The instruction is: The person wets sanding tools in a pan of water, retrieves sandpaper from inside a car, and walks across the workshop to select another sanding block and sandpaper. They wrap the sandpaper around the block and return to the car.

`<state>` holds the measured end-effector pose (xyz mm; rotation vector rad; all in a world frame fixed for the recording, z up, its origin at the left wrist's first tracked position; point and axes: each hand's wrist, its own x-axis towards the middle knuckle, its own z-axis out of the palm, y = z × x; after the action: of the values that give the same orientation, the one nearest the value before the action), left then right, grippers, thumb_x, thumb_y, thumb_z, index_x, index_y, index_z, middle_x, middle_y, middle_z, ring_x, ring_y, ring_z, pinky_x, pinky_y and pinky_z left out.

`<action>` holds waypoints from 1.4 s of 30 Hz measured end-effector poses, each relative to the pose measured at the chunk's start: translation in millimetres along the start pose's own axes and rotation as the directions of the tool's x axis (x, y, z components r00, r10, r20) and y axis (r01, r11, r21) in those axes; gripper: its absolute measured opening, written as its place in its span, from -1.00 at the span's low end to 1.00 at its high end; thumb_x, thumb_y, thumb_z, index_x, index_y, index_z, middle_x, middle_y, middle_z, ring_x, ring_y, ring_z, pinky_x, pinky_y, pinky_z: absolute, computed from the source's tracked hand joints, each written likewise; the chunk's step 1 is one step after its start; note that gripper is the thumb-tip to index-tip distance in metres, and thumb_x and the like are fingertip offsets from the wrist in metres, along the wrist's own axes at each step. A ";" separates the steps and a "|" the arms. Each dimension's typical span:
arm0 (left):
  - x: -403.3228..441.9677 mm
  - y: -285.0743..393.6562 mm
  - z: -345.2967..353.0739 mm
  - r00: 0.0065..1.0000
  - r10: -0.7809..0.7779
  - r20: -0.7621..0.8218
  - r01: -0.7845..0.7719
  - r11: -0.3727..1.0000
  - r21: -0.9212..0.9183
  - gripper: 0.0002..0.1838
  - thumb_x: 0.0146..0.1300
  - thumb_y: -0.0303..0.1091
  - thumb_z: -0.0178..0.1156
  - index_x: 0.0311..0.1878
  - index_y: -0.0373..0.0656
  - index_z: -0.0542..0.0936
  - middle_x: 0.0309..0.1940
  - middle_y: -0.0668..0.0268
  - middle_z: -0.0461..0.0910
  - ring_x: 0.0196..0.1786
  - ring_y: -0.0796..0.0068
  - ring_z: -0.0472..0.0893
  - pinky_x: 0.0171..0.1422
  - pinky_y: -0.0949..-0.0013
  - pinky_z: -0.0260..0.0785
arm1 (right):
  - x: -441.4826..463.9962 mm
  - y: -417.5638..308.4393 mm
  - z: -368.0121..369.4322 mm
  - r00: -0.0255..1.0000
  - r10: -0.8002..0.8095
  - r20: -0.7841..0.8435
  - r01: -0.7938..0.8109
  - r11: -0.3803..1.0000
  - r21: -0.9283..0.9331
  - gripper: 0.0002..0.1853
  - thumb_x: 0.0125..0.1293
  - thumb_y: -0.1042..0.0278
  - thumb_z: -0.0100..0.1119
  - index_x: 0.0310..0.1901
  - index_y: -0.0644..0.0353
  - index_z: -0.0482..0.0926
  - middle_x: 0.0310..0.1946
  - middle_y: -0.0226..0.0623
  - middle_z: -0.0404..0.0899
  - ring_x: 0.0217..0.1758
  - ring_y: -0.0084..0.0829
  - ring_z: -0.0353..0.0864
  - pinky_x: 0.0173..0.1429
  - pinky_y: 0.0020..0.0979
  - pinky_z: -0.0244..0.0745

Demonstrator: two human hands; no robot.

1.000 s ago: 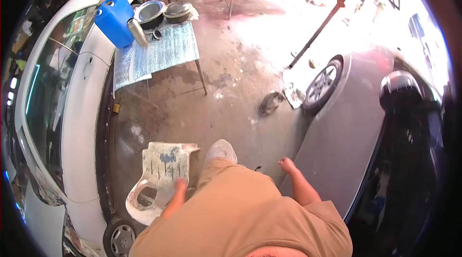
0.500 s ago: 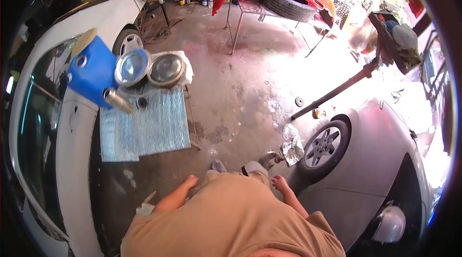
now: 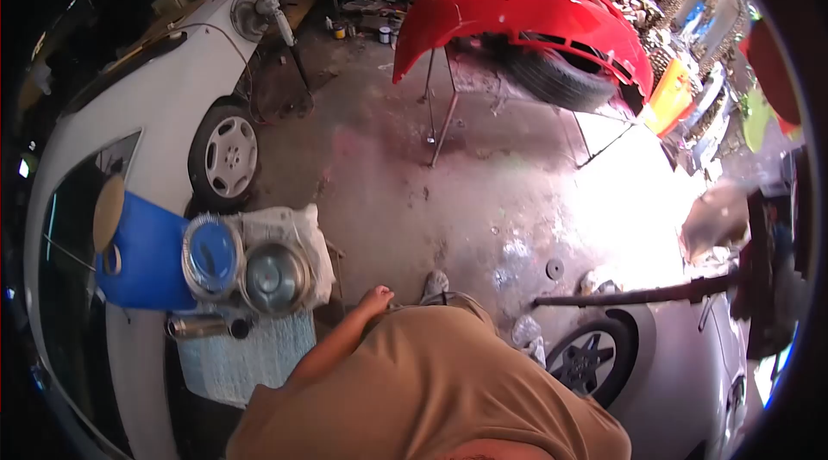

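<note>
The left hand [image 3: 376,299] is in front of the person's brown shirt [image 3: 423,365], with its fingers bent in loosely and narrow; whether something small is inside it, I cannot tell. The right hand is outside the view, so its state I cannot tell also. Nearest to the left hand, but apart from it, is a round bowl of silver metal [image 3: 276,279], which sits on a wrinkled whitish cloth [image 3: 321,244] upon a counter covered with a shiny pale-blue sheet [image 3: 250,361]. Just beside this bowl, on its left, there is a round silver-rimmed dish with blue inside [image 3: 213,255]. Farther left stands a big blue plastic container [image 3: 151,257], and before it a silver metal cylinder [image 3: 197,327] lies on its side (its dark end is directed toward the hand). Behind the counter is a white car [image 3: 129,115] with a silver-spoked wheel [image 3: 231,154]. Ahead, across the stained concrete floor [image 3: 379,201], a glossy red car bumper [image 3: 526,3] rests on a metal-legged stand, together with a black rubber tyre [image 3: 561,81]. On the right side, a long dark metal bar [image 3: 638,296] extends above a silver-grey car [image 3: 681,365].
</note>
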<state>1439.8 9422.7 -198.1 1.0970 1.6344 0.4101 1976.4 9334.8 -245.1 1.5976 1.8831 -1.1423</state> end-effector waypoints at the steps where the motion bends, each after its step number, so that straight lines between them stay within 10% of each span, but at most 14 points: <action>1: 13.0 14.8 -21.4 0.998 -0.033 -0.045 0.035 0.997 0.063 -0.48 0.27 0.00 0.19 0.09 -0.26 0.55 0.01 -0.02 0.60 0.10 0.08 0.58 0.23 0.15 0.40 | 40.0 4.1 -46.3 0.980 -0.199 -0.006 0.190 0.945 -0.266 -0.54 0.08 0.26 0.31 0.05 0.17 0.57 -0.25 -0.15 0.66 -0.14 -0.17 0.65 -0.03 -0.19 0.54; 7: 106.6 41.8 -86.7 0.927 -0.090 -0.365 0.058 0.993 -0.099 -0.40 0.26 0.04 0.20 0.17 -0.26 0.48 0.24 -0.11 0.41 0.31 -0.05 0.39 0.38 0.09 0.24 | 326.5 -87.1 -322.5 0.710 -0.704 0.004 0.594 0.596 -0.541 -0.58 0.04 0.26 0.34 0.00 0.06 0.58 -0.21 -0.12 0.61 -0.04 -0.10 0.58 0.05 -0.10 0.52; 9: 142.2 39.1 -98.8 0.937 -0.096 -0.336 0.034 0.982 -0.187 -0.40 0.29 0.05 0.17 0.18 -0.27 0.48 0.21 -0.11 0.44 0.30 -0.04 0.40 0.39 0.10 0.23 | 411.6 -154.8 -384.4 0.855 -0.514 -0.068 0.440 0.789 -0.429 -0.62 0.08 0.29 0.29 -0.01 0.05 0.58 -0.15 -0.11 0.60 0.00 -0.06 0.56 0.08 -0.10 0.52; 13: 245.0 0.5 -144.4 0.958 0.079 -0.276 -0.146 0.962 -0.232 -0.39 0.32 0.08 0.12 0.21 -0.25 0.47 0.17 -0.11 0.48 0.29 -0.03 0.42 0.40 0.11 0.21 | 540.4 -290.0 -446.6 0.744 -0.630 -0.224 0.580 0.774 -0.252 -0.76 0.28 0.23 0.10 -0.08 0.09 0.60 -0.10 -0.09 0.59 -0.01 -0.03 0.56 0.08 -0.09 0.51; 17: 322.0 34.6 -262.4 0.986 -0.052 -0.159 0.032 0.991 -0.130 -0.38 0.32 0.10 0.11 0.23 -0.24 0.46 0.18 -0.11 0.47 0.30 -0.03 0.41 0.41 0.11 0.20 | 582.3 -444.0 -488.6 0.757 -0.647 0.091 0.621 0.670 -0.406 -0.69 0.35 0.08 0.06 -0.13 0.14 0.63 -0.16 -0.06 0.60 -0.05 0.00 0.57 0.06 -0.07 0.49; 23: 444.7 94.2 -429.4 0.988 -0.143 -0.066 0.142 0.990 -0.020 -0.36 0.33 0.12 0.08 0.26 -0.22 0.44 0.20 -0.11 0.45 0.32 -0.03 0.39 0.42 0.12 0.18 | 579.7 -643.4 -624.8 0.846 -0.525 0.091 0.530 0.847 -0.045 -0.64 0.30 0.07 0.09 -0.03 0.13 0.63 -0.07 -0.03 0.62 0.00 -0.04 0.60 0.11 -0.11 0.47; 31: 639.3 203.2 -623.7 0.987 -0.131 -0.097 0.118 0.985 -0.128 -0.33 0.33 0.15 0.05 0.29 -0.19 0.42 0.23 -0.11 0.43 0.34 -0.04 0.37 0.44 0.14 0.16 | 776.9 -732.8 -713.1 0.704 -0.706 0.075 0.710 0.699 -0.087 -0.59 0.25 0.11 0.17 0.04 0.18 0.59 -0.04 -0.04 0.63 0.04 -0.14 0.62 0.13 -0.16 0.48; 34: 694.8 221.2 -671.8 0.989 -0.144 -0.037 0.140 0.987 -0.082 -0.32 0.34 0.17 0.04 0.31 -0.18 0.41 0.24 -0.11 0.42 0.35 -0.04 0.36 0.45 0.14 0.15 | 798.3 -783.2 -797.2 0.904 -0.427 0.004 0.397 0.844 0.360 -0.62 0.26 0.13 0.11 -0.05 0.26 0.63 -0.11 -0.04 0.66 -0.01 -0.03 0.62 0.11 -0.18 0.49; 42: 797.4 314.4 -816.3 0.976 -0.216 0.028 0.214 0.974 0.081 -0.29 0.34 0.19 0.02 0.35 -0.16 0.38 0.24 -0.11 0.43 0.35 -0.03 0.36 0.44 0.18 0.16 | 935.7 -831.5 -963.1 0.888 -0.446 0.116 0.312 0.768 0.559 -0.57 0.31 0.08 0.14 0.02 0.30 0.55 -0.18 -0.17 0.65 -0.28 -0.35 0.67 -0.23 -0.26 0.59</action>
<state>849.6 10446.4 -129.4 0.9656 1.7271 0.1847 1132.4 10665.2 -133.6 1.2432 1.8731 -2.0886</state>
